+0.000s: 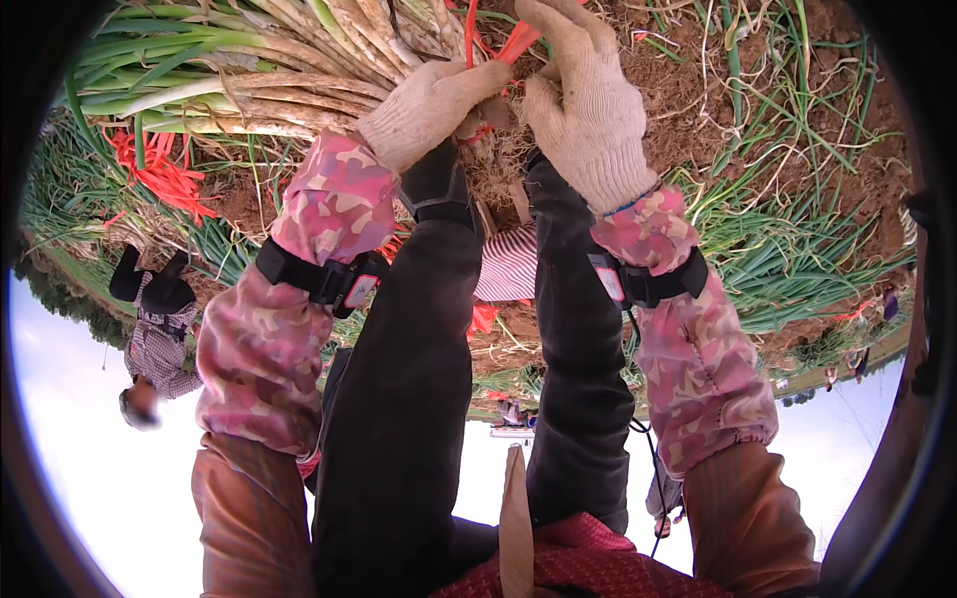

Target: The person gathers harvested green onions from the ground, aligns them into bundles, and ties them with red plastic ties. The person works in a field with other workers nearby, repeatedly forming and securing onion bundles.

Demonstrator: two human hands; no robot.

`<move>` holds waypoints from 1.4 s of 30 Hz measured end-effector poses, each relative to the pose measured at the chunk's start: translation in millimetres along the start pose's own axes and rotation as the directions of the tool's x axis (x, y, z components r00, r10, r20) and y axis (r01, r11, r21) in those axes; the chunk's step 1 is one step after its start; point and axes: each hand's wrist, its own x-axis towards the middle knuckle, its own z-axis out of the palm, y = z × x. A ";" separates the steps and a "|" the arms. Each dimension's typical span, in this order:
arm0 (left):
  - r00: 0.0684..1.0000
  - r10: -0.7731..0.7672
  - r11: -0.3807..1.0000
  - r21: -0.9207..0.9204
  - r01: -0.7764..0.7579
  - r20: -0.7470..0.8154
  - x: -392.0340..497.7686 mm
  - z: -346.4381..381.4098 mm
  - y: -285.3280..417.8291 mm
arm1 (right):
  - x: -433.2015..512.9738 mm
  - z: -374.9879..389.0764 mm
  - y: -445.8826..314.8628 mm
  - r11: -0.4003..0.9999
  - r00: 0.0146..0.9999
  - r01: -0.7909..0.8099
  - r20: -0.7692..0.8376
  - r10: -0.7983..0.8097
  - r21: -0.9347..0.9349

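Note:
A big bundle of green onions (299, 82), with pale, soil-stained stalks and green leaves, lies on the ground at the upper left. My left hand (437, 108), in a cream knitted glove, is at the bundle's right end, its thumb and fingers pinched on a red plastic strip (516, 46). Close to its right, my right hand (587, 97) wears a matching glove, its fingers curled near the same strip. Whether it grips the strip cannot be made out. Thin roots (497, 161) show below and between the hands.
A heap of red plastic strips (168, 176) lies left of my left arm. Loose green onions (777, 261) cover soil at the right. Striped cloth (508, 265) shows between my legs. Another person (161, 336) is at the far left; more people are farther off.

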 end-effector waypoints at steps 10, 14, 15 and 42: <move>0.978 -0.201 0.534 -0.831 0.157 0.055 1.6 9.0 7.7 | -29.6 -0.5 22.5 0.274 0.291 -0.949 0.774 0.563 0.158; 0.994 0.023 0.997 0.081 -0.015 -0.106 -4.1 13.9 5.2 | -39.1 38.6 35.4 0.687 0.631 -0.721 0.497 0.596 0.091; 0.955 0.286 0.745 0.645 -0.173 -0.074 -7.1 9.0 5.6 | -33.6 44.7 38.7 0.767 0.715 -0.642 0.373 0.591 0.014; 0.979 -0.188 0.979 -0.096 0.181 -0.074 -104.2 9.8 -6.6 | -31.5 102.1 160.5 -0.702 -0.140 0.230 0.737 0.661 0.674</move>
